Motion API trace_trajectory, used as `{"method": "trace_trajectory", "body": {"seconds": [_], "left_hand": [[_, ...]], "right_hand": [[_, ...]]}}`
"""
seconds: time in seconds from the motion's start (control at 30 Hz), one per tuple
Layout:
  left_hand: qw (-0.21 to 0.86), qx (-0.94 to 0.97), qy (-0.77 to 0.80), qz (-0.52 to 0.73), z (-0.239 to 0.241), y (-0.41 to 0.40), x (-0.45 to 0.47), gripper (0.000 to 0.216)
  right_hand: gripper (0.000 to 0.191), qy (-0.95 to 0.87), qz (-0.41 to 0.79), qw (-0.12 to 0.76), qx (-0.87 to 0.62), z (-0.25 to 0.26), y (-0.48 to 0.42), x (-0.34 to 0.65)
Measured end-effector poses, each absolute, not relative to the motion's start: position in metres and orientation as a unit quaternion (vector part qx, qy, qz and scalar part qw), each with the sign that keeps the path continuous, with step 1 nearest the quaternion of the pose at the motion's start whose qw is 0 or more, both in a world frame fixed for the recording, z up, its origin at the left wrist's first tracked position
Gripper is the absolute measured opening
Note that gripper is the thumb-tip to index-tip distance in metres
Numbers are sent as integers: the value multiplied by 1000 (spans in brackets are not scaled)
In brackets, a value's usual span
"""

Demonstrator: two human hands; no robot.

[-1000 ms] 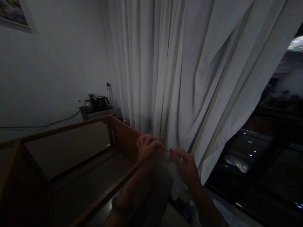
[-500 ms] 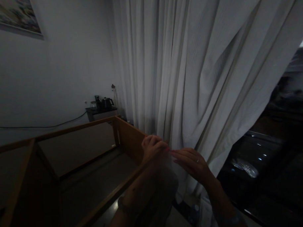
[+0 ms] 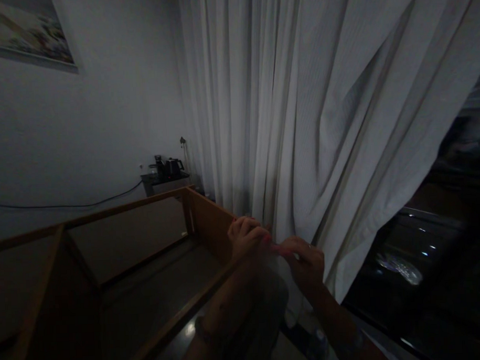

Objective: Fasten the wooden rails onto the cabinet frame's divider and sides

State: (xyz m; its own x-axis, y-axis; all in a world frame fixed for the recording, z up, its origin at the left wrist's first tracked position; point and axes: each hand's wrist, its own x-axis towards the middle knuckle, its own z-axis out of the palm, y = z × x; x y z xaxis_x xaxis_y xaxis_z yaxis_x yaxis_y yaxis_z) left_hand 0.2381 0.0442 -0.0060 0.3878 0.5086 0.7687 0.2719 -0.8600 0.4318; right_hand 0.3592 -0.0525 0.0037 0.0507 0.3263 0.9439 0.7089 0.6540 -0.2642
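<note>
Both hands meet at the near right corner of an open wooden frame [image 3: 209, 207], which looks like a cabinet lying on its back. My left hand [image 3: 248, 236] is closed with bent fingers at that corner, its arm reaching across the front rail. Just right of it, my right hand [image 3: 306, 261], wearing a ring, is closed in a pinch, fingertips close to the left hand's. Whatever sits between the fingers is too dark and small to name. Below the fingertips hangs a hazy pale patch [image 3: 271, 268], which I cannot make out clearly.
A long white curtain [image 3: 301, 120] hangs directly behind my hands. At the back, a small stand [image 3: 148, 186] bears a black kettle [image 3: 173, 166]. A cable [image 3: 87, 205] runs along the wall under a framed picture [image 3: 30, 37]. Dark glass [image 3: 419, 247] shows reflections at right.
My right hand has gone from extended fingers to a curled pinch, moving slightly down. My left hand stays at the corner. The whole view has shifted a little.
</note>
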Motion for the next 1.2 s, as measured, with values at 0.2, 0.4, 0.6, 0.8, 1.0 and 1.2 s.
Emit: {"method": "trace_trajectory", "body": {"seconds": [0.2, 0.4, 0.6, 0.8, 1.0, 1.2], "left_hand": [[105, 818, 261, 502, -7, 44, 241, 20], [124, 827, 253, 487, -3, 39, 236, 21], [133, 827, 251, 484, 1, 37, 232, 18], [138, 832, 258, 471, -1, 39, 236, 18], [121, 812, 278, 498, -2, 39, 240, 12], [128, 826, 268, 479, 4, 33, 233, 16]], "right_hand": [[40, -493, 91, 734, -458, -2, -50, 328], [35, -481, 159, 737, -447, -2, -50, 331], [21, -592, -47, 672, -442, -3, -61, 361], [43, -732, -331, 438, -403, 4, -73, 393], [41, -724, -361, 433, -397, 8, -65, 394], [5, -665, -284, 509, -467, 14, -70, 378]]}}
